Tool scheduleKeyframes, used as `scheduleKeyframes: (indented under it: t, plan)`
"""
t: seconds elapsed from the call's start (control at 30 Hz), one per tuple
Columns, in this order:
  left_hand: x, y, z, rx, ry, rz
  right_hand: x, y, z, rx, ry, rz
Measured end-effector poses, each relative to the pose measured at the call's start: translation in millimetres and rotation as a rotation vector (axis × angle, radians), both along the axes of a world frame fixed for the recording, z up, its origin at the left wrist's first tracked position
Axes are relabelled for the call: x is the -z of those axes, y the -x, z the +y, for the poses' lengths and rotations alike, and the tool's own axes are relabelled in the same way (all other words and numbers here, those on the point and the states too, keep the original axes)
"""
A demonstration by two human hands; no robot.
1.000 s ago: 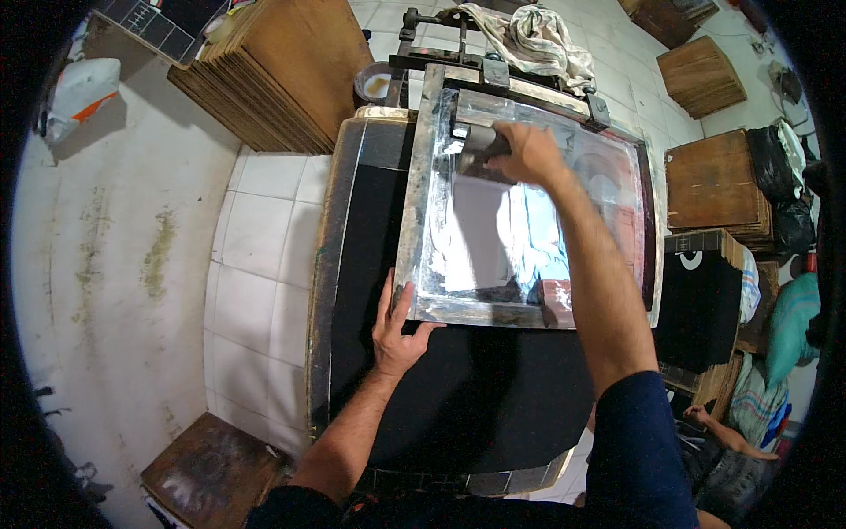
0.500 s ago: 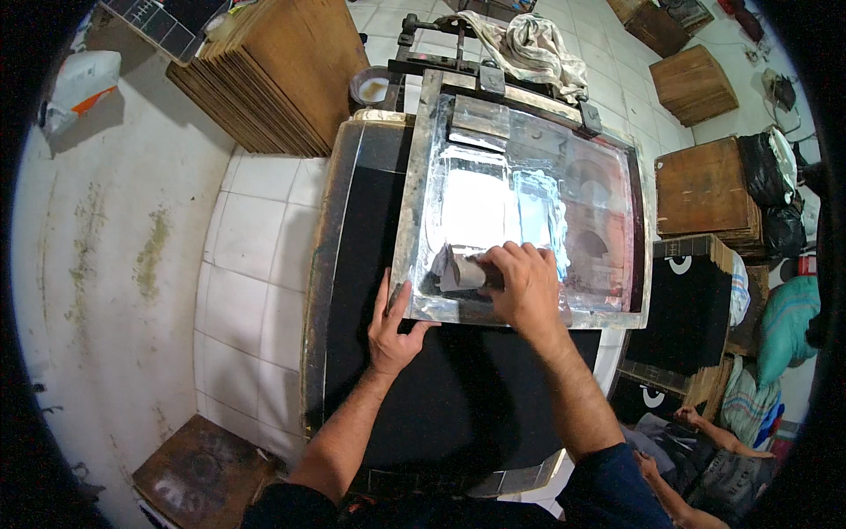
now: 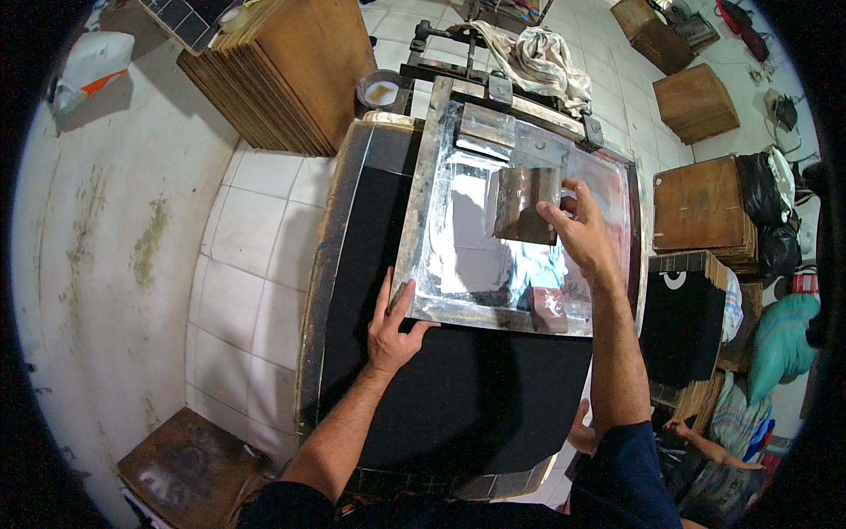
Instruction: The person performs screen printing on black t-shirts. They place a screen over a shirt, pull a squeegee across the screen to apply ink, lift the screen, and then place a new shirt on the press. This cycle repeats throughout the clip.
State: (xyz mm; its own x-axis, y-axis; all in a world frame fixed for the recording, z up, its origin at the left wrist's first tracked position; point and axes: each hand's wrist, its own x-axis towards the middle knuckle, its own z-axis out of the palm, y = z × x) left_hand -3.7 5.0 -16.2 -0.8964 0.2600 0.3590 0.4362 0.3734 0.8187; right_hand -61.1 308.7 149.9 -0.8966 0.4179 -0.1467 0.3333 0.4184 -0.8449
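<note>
A screen printing frame [image 3: 631, 291] lies tilted over a long black-covered board [image 3: 458, 388]. Its mesh carries a white ink patch [image 3: 467, 229] and a light blue one [image 3: 539, 263]. My right hand [image 3: 582, 227] pinches a brown, stained squeegee [image 3: 527, 204] by its right side, over the middle of the screen. My left hand [image 3: 393, 328] grips the frame's near left corner, fingers along the left bar and thumb along the near bar. Another squeegee [image 3: 486, 130] rests at the screen's far left. Near the front bar sits a small reddish-brown block [image 3: 548, 309].
Clamps [image 3: 500, 90] hold the frame's far side, with a crumpled cloth [image 3: 551, 66] behind. A bowl [image 3: 381, 93] and stacked boards [image 3: 282, 75] stand far left. More black boards [image 3: 683, 317] are stacked right. Another person's arm [image 3: 718, 441] shows low right.
My right hand has moved away from me and rightward with the squeegee, off the near left part of the screen. The reddish-brown block now shows. My left hand stays on the corner.
</note>
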Motion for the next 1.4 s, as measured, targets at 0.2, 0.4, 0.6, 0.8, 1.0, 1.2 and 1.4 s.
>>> scheduleKeyframes:
  t: [0.2, 0.4, 0.6, 0.8, 1.0, 1.2, 1.4]
  plan:
    - [-0.5, 0.0, 0.0, 0.010, 0.012, -0.010, 8.7, 33.4, 9.2, -0.072, -0.150, 0.040]
    - [0.2, 0.4, -0.5, 0.001, 0.053, 0.039, -15.2, 109.4, 27.2, -0.137, -0.146, -0.167]
    - [3.9, -0.1, 0.9, 0.005, 0.044, 0.037, -45.2, 139.5, 23.0, -0.030, -0.145, -0.317]
    - [2.8, 1.0, 0.9, 0.014, 0.042, 0.046, -39.9, 138.6, 27.0, -0.108, -0.122, -0.309]
    - [1.1, 0.2, 0.6, 0.002, 0.040, 0.029, -42.0, 116.0, 34.8, -0.577, -0.670, -0.073]
    - [-1.6, 0.9, -0.3, 0.008, 0.040, 0.024, -30.4, 120.3, 44.7, -0.564, -0.688, -0.087]
    - [-3.3, 1.7, -0.2, 0.003, 0.061, 0.004, 0.8, 177.2, 40.7, -0.760, -0.799, -0.121]
